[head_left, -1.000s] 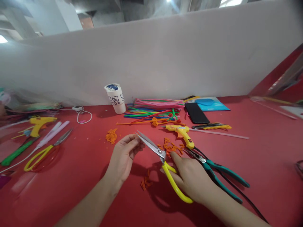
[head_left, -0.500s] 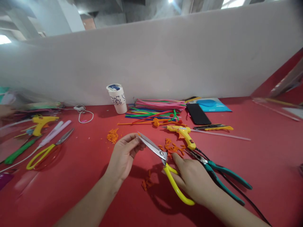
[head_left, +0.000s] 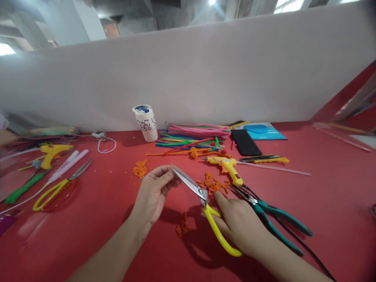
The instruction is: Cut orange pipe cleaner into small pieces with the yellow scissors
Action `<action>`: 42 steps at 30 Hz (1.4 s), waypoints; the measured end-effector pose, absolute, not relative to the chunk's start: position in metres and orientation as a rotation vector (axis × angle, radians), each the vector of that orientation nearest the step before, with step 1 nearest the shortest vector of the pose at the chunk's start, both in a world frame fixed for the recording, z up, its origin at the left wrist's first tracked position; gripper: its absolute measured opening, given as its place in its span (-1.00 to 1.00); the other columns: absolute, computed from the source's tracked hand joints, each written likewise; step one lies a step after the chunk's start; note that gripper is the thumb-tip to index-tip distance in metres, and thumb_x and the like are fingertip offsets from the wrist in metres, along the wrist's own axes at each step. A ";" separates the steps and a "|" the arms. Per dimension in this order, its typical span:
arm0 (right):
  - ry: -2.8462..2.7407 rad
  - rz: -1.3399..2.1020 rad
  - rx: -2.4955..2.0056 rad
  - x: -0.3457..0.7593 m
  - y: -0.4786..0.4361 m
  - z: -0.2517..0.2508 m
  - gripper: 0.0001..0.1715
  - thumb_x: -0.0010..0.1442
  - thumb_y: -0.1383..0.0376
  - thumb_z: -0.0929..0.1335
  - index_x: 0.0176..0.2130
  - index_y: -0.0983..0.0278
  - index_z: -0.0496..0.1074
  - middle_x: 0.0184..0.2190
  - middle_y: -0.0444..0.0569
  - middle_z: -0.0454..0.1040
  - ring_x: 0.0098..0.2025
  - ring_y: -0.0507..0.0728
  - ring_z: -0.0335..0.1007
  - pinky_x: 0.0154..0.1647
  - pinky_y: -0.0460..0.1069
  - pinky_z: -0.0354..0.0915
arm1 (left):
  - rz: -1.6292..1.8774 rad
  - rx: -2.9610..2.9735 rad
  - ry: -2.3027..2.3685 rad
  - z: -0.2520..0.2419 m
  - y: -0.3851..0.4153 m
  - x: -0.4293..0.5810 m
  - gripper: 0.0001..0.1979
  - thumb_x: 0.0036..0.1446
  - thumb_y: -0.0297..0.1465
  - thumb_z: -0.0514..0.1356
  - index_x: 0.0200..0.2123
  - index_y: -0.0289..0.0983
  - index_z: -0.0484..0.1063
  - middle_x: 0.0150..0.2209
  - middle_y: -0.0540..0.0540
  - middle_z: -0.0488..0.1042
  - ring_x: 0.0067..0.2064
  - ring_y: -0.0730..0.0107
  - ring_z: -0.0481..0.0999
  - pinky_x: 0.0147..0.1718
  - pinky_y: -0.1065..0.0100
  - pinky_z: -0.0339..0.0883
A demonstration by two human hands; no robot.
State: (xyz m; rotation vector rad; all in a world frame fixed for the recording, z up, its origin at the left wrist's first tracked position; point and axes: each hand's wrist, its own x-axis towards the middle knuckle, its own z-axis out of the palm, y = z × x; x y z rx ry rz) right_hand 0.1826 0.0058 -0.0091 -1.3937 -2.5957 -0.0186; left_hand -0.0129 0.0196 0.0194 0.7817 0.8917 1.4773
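My right hand (head_left: 239, 223) grips yellow-handled scissors (head_left: 190, 184), whose blades point up and left. At the blade tips, my left hand (head_left: 155, 188) pinches a tiny orange piece of pipe cleaner (head_left: 172, 166); most of it is hidden by the fingers. Short orange pipe cleaner pieces (head_left: 216, 182) lie just beyond my right hand. A few more orange bits (head_left: 182, 227) are scattered between my forearms. Past my left hand is a little heap of fine orange fluff (head_left: 140, 169).
A yellow glue gun (head_left: 226, 166) and green-handled pliers (head_left: 279, 215) lie at right, beside a black phone (head_left: 246, 142). Coloured pipe cleaners (head_left: 194, 135) and a white tumbler (head_left: 146, 123) are at the back. Other scissors (head_left: 61, 186) lie at left, where part of a person's hand (head_left: 7, 137) shows.
Almost nothing differs. Both hands and the scissors keep their places; at the far left edge, the other person's blurred hand has shifted slightly.
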 end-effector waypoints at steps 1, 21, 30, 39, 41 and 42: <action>-2.595 -0.018 -1.393 0.183 0.006 -0.009 -0.68 0.16 0.10 0.14 -0.37 0.30 0.22 -0.68 -0.06 0.41 -0.65 0.15 0.33 -0.65 -0.04 -0.22 | 1.479 0.781 0.891 0.020 0.020 -0.013 -0.95 -0.06 -0.51 0.20 -0.49 -0.33 0.48 -0.55 0.01 0.43 -0.50 0.58 0.39 -0.45 0.54 0.28; -2.438 0.204 -1.483 0.182 0.009 -0.008 -0.70 0.11 0.09 0.18 -0.49 0.24 0.18 -0.71 -0.14 0.29 -0.69 0.04 0.16 -0.65 -0.07 -0.21 | 1.478 0.747 0.935 0.020 0.019 -0.011 -0.98 -0.10 -0.52 0.21 -0.50 -0.34 0.45 -0.56 0.02 0.44 -0.53 0.61 0.40 -0.48 0.55 0.27; -1.524 1.411 -1.252 0.169 -0.001 0.007 -0.74 0.00 0.09 0.24 -0.44 0.23 0.19 -0.78 -0.34 0.03 -0.77 -0.08 -0.09 -0.75 -0.13 -0.05 | 0.785 0.928 0.893 0.012 0.002 0.009 -0.96 -0.14 -0.51 0.20 -0.53 -0.38 0.43 -0.60 -0.04 0.45 -0.58 0.54 0.40 -0.54 0.50 0.25; -1.573 1.462 -1.212 0.169 -0.002 0.003 -0.89 -0.07 0.29 0.25 -0.51 0.23 0.15 -0.79 -0.36 0.05 -0.78 -0.11 -0.10 -0.78 -0.17 -0.08 | 0.715 0.986 0.949 0.013 -0.001 0.015 -0.95 -0.19 -0.47 0.22 -0.57 -0.34 0.41 -0.62 -0.01 0.40 -0.60 0.52 0.36 -0.54 0.46 0.24; -1.586 1.397 -1.220 0.169 -0.002 0.000 -0.92 -0.06 0.31 0.24 -0.50 0.23 0.15 -0.77 -0.35 0.04 -0.77 -0.11 -0.10 -0.77 -0.17 -0.08 | 0.809 1.074 1.060 0.013 -0.004 0.019 -0.99 -0.19 -0.48 0.20 -0.57 -0.31 0.40 -0.61 0.01 0.39 -0.57 0.49 0.37 -0.52 0.44 0.24; -1.587 1.368 -1.231 0.169 -0.002 -0.001 -0.92 -0.06 0.31 0.23 -0.51 0.23 0.14 -0.77 -0.35 0.04 -0.77 -0.11 -0.09 -0.77 -0.17 -0.08 | 0.855 1.169 1.135 0.013 -0.005 0.021 -0.99 -0.19 -0.49 0.19 -0.57 -0.29 0.40 -0.60 0.01 0.39 -0.56 0.47 0.37 -0.51 0.43 0.23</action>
